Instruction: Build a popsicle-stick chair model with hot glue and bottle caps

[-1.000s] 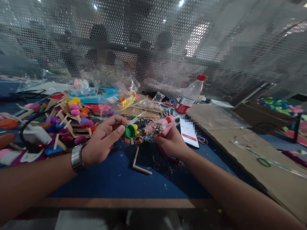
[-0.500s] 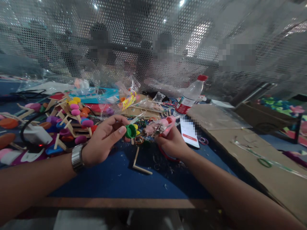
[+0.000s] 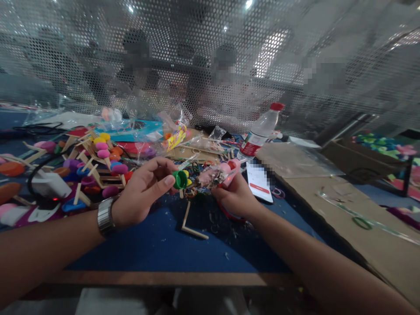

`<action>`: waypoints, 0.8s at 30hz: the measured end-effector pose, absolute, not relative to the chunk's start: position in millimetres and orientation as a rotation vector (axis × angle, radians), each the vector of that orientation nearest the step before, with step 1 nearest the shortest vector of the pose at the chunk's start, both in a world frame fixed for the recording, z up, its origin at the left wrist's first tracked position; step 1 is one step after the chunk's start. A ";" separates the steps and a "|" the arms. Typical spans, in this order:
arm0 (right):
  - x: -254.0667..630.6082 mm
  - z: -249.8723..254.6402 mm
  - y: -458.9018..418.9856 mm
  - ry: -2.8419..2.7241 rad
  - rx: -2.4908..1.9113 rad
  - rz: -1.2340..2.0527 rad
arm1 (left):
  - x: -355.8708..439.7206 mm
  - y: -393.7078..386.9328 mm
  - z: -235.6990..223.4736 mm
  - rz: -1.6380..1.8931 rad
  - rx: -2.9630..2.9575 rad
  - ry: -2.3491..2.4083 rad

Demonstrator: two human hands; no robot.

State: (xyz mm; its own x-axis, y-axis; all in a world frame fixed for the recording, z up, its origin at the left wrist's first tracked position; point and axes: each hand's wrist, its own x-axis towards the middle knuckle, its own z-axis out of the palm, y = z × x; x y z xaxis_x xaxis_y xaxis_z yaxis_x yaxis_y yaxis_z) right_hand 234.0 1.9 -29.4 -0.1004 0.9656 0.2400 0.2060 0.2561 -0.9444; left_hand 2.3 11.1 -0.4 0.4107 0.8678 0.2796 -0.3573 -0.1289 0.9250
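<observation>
My left hand [image 3: 147, 188], with a watch on its wrist, pinches a small green bottle cap [image 3: 180, 180] between thumb and fingers, its hollow side facing me. Wrapped round the handle of a pink hot glue gun [image 3: 215, 176] is my right hand [image 3: 236, 197]. The gun's grimy, crusted nozzle end points left at the cap; I cannot tell whether they touch. Below them on the blue table top lies a bent wooden stick [image 3: 194, 232]. Small yellow pieces and coloured bands sit behind the cap, partly hidden.
At left is a pile of coloured caps joined to wooden sticks [image 3: 98, 175], beside a white plug [image 3: 52, 186] with a red light. A water bottle [image 3: 257, 135] and a phone [image 3: 259, 181] stand and lie at right. Beyond is cardboard [image 3: 337, 210]; people show behind the mesh screen [image 3: 183, 57].
My left hand and the green cap have shifted very slightly right, toward the glue gun's nozzle. My right hand and the gun stay almost still.
</observation>
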 end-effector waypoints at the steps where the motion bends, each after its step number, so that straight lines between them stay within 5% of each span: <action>1: 233.9 -29.3 1.8 -1.530 -1.136 0.961 | 2.3 11.2 -0.5 1.134 1.304 0.515; 24: 233.5 -21.3 4.3 -1.404 -1.125 1.186 | 1.9 14.0 -0.7 1.115 1.195 0.471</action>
State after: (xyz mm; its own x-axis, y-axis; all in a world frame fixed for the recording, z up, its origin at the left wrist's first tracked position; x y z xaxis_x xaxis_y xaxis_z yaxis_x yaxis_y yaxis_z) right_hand 233.5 4.3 -21.3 -0.1289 0.9869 0.0973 0.0689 0.1068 -0.9919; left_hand 1.9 14.0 -0.7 0.4277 0.8699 0.2455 -0.4300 -0.0431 0.9018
